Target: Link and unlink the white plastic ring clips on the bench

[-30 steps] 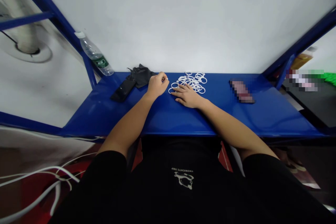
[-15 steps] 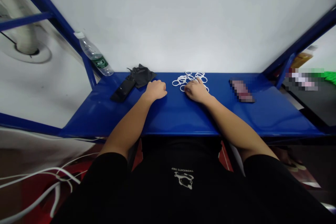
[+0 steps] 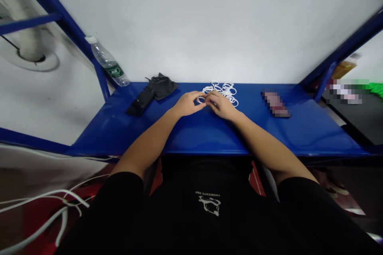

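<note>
My left hand point(image 3: 188, 104) and my right hand point(image 3: 222, 104) meet fingertip to fingertip above the blue tabletop. Between them is a thin white plastic ring point(image 3: 200, 100), partly covered by the fingers. The thumb and fingers of my left hand curve round this ring and close at its right side. My right hand's fingers are bent and pinched at the same spot, partly hiding what they grip. Just behind and beside my right hand lies a loose pile of several white rings point(image 3: 229, 91), some overlapping.
On the blue table point(image 3: 209, 135), a black phone point(image 3: 141, 102) and a crumpled black pouch point(image 3: 162, 86) lie to the left. A plastic bottle point(image 3: 108, 63) leans by the blue frame. A blurred-out phone point(image 3: 275, 103) lies right. White cables point(image 3: 44, 195) hang lower left.
My left hand has moved right from a loose fist on the table and opened round a white ring. My right hand has shifted slightly left from the pile, and the fingertips now meet.
</note>
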Tool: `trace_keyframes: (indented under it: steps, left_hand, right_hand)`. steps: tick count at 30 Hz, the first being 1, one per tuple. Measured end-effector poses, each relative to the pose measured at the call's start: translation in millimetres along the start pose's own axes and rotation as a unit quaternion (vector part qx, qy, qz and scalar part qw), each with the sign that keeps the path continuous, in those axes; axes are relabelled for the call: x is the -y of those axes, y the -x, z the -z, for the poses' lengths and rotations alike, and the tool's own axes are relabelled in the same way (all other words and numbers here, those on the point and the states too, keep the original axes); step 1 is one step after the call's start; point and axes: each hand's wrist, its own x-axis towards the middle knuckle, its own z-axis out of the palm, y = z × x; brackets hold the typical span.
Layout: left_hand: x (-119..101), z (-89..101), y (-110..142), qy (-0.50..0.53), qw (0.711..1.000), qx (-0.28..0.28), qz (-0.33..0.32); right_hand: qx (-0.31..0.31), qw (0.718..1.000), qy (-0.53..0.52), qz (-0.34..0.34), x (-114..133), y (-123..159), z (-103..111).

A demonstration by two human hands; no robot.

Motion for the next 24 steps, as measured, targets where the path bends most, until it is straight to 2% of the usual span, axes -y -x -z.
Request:
trace_keyframes:
  steps: [6,9,18,24]
  left_hand:
    - [-1.7,-1.4,-2.3,0.017,0.995,-0.088,-0.046]
    - [-2.7,-1.6,-2.3,0.015,0.994,-0.101,-0.045]
    - [-0.8,-7.4,-1.7,-0.011,0.997,-0.076,-0.027]
    - [-2.3,-11.9,-3.3,0.027,0.995,-0.092,-0.034]
  right_hand:
    - [-0.049,0.993,-0.001,-0.103,-3.1,1.5,-0.3]
    - [-0.043,0.995,0.000,-0.093,-5.0,0.3,-1.1]
    - [-0.058,0.996,0.029,-0.068,-3.6,1.7,0.8]
    - [-0.042,0.997,0.036,-0.058,-3.8,2.0,1.9]
